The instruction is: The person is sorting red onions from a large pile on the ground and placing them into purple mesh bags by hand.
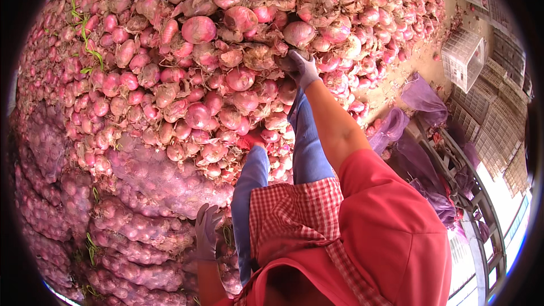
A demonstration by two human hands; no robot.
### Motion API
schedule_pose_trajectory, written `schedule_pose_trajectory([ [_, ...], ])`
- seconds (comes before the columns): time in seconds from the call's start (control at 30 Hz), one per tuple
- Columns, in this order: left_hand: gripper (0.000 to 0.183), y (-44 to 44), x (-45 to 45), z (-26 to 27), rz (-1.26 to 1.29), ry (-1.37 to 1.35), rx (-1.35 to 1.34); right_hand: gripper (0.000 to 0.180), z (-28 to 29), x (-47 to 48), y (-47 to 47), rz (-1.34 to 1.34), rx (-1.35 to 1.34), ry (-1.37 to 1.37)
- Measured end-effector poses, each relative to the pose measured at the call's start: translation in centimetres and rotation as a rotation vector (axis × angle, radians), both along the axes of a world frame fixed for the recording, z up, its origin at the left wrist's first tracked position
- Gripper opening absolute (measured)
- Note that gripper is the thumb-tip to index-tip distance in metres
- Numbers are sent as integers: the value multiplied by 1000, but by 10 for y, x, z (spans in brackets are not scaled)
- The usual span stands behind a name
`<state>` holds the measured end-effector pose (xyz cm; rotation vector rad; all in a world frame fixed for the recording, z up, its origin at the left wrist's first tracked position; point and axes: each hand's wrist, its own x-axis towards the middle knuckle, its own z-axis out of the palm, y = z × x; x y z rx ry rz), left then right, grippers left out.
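Observation:
A large heap of red onions (197, 114) with loose papery skins spreads before me. My right hand (305, 68), in a thin pale glove, reaches into the heap with its fingers curled on a dark, roundish onion (287, 63). Shadow and neighbouring onions hide part of those fingers. My left hand (206, 226), gloved too, is low beside my left leg with its fingers apart and nothing in it. Near it are filled purple mesh sacks of onions (140, 238); I cannot tell whether the hand touches them.
Green ties (87, 38) lie on the heap at the left. On the right are purple mesh bags (425, 97), a metal frame (471, 178), a white plastic crate (461, 61) and stacked crates (493, 123). Onions surround my legs (310, 140).

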<state>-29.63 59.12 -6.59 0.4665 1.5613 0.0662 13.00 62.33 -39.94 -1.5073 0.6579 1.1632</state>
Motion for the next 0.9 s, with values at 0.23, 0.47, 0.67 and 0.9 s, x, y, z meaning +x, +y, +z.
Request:
schedule_pose_trajectory([
  [0.23, 36, 6, 15, 15, 117, -23, -45, 48, 91, -24, -15, -160, 559, 392],
  [0.47, 39, 13, 25, 39, 139, -10, -12, 71, 211, -21, 24, -375, 986, 637],
  [0.67, 37, 22, 32, 70, 96, -41, 34, 45, 295, -1, 44, -461, 1194, 701],
  [0.9, 35, 46, 49, 112, 5, -98, 126, 73, 336, 8, 18, -417, 1072, 587],
])
